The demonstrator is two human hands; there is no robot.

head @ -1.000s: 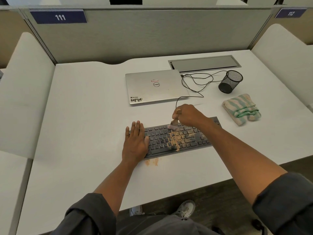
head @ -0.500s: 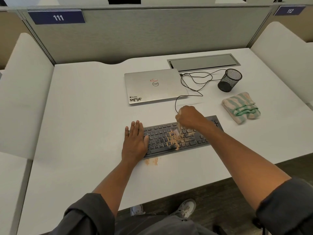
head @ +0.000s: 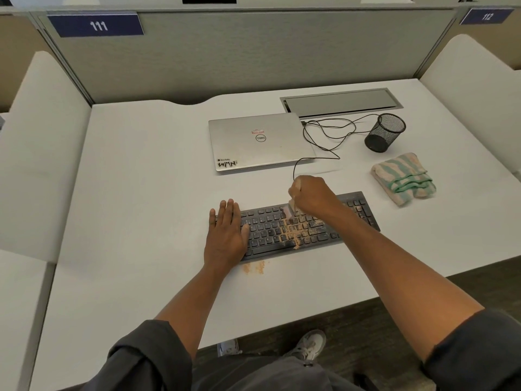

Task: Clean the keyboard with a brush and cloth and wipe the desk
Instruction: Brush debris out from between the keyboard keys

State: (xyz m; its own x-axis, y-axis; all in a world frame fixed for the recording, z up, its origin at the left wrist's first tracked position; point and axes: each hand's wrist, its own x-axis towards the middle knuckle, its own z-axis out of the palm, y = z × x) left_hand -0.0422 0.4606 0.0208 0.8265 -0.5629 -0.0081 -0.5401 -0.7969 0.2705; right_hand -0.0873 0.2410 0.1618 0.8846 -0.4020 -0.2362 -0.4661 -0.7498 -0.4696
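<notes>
Keyboard (head: pixel 310 227) at frame center on white desk (head: pixel 141 193), flat black, keys dusted with tan crumbs. Left hand (head: pixel 225 235) flat, fingers straight, pressing its left end. Right hand (head: pixel 313 193) fisted round brush (head: pixel 290 208), bristles down on upper keys. Striped cloth (head: pixel 403 179) folded at right.

One keyboard (head: pixel 304 227) is counted at the centre of the desk (head: pixel 141 193). One closed laptop (head: pixel 259 142) is seen at 12 o'clock from it, one mesh cup (head: pixel 384 133) at 1 o'clock, and one folded striped cloth (head: pixel 403 179) at 2 o'clock. One brush (head: pixel 290 208) is counted. Two hands are seen, the left hand (head: pixel 225 235) and the right hand (head: pixel 313 194). Two number plates (head: pixel 95 24) are counted on the partition.
</notes>
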